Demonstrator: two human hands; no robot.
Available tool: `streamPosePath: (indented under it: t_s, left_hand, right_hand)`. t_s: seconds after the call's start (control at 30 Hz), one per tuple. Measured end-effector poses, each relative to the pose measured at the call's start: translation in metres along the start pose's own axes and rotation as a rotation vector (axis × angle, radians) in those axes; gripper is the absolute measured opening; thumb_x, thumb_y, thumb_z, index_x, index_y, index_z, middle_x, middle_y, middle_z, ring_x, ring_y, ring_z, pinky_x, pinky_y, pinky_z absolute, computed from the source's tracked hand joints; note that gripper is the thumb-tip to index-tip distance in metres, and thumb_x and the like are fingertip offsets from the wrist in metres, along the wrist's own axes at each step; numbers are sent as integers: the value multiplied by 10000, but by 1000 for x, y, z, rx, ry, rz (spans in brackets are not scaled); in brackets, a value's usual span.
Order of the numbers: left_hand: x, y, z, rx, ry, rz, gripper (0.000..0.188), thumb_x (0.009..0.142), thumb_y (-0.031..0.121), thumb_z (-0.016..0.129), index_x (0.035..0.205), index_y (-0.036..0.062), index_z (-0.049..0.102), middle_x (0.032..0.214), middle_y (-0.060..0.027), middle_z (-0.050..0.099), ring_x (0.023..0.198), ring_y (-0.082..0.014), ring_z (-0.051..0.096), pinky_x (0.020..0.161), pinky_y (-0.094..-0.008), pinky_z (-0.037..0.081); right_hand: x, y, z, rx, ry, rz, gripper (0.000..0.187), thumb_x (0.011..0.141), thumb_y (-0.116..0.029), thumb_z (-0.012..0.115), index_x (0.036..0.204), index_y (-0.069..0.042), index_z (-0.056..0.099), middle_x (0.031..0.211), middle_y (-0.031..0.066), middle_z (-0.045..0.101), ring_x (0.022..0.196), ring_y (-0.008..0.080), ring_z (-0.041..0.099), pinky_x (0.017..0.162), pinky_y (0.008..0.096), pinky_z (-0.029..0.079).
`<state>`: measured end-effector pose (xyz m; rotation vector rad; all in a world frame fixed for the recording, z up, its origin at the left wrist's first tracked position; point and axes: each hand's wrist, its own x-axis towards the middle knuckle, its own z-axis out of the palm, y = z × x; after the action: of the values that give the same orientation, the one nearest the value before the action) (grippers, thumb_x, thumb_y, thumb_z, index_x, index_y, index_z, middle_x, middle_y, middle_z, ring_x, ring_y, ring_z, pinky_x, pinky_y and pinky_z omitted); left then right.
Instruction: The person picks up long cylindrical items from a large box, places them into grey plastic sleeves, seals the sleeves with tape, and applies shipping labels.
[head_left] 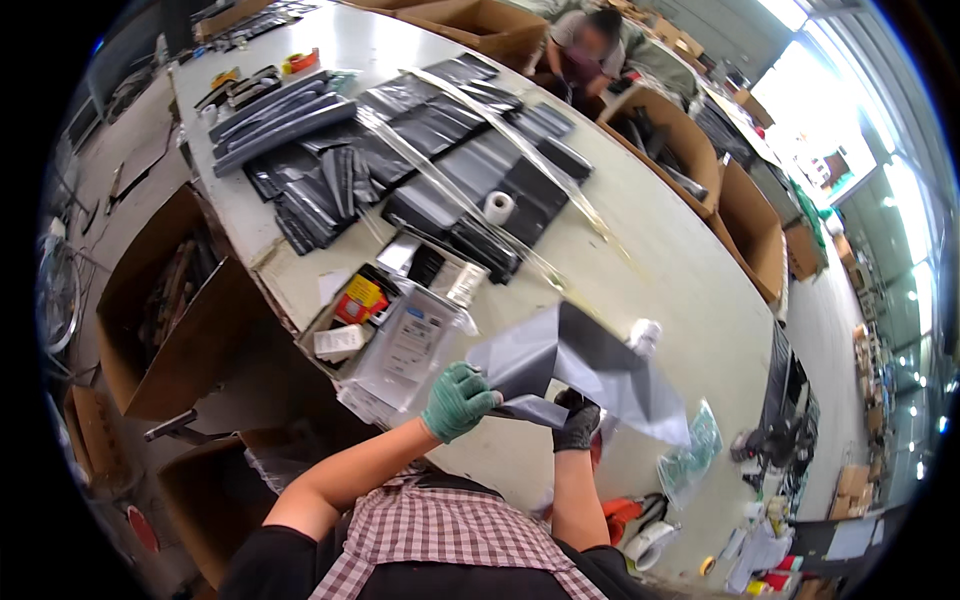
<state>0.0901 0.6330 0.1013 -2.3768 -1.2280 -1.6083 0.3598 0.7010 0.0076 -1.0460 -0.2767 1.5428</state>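
Observation:
Between my hands, above the table edge, hangs a creased, shiny grey plastic sheet [615,375], folded up in the middle. My left hand [459,402], in a green glove, pinches its left edge with thumb and fingers. My right hand [577,420], in a dark glove, is closed on the sheet's lower edge, its fingertips partly behind a fold. Left of the sheet, a clear plastic bag with a white label [412,340] lies by an open box holding a red-and-yellow pack [360,300] and a small white box [340,343].
Stacked dark plastic bags [440,130] and long clear strips [450,190] cover the far table, with a white roll [498,207] on them. Cardboard boxes [150,300] stand at the left and along the far side. Tape [650,545] lies near right. A person [590,50] sits beyond.

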Motion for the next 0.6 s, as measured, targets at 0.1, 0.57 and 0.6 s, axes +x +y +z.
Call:
streamPosePath:
  t_s: [0.1, 0.57, 0.6]
  left_hand:
    - [-26, 16, 30, -79, -106, 115, 171, 644, 114, 679, 784, 194, 624, 714, -1, 519, 677, -214, 527, 670, -367, 486]
    - [-14, 56, 16, -1241, 513, -1608, 276, 834, -7, 588, 1086, 99, 543, 1048, -21, 588, 926, -163, 579, 779, -309, 506]
    - [-25, 51, 20, -1121, 545, -1483, 288, 834, -3, 591, 1099, 99, 539, 1060, -22, 587, 939, -170, 578, 789, -311, 504]
  right_hand:
    - [-36, -49, -4, 310, -400, -12, 389, 939, -362, 416, 1168, -76, 543, 1158, 87, 582, 1072, 227, 536, 912, 385, 422]
    - [-77, -99, 14, -1669, -106, -1219, 813, 843, -348, 660, 1448, -57, 202, 1403, 154, 344, 1291, 281, 362, 1037, 427, 334]
    - [-77, -92, 28, -1641, -267, -1036, 808, 858, -401, 639, 1448, -54, 208, 1401, 137, 356, 1278, 274, 383, 1029, 413, 345]
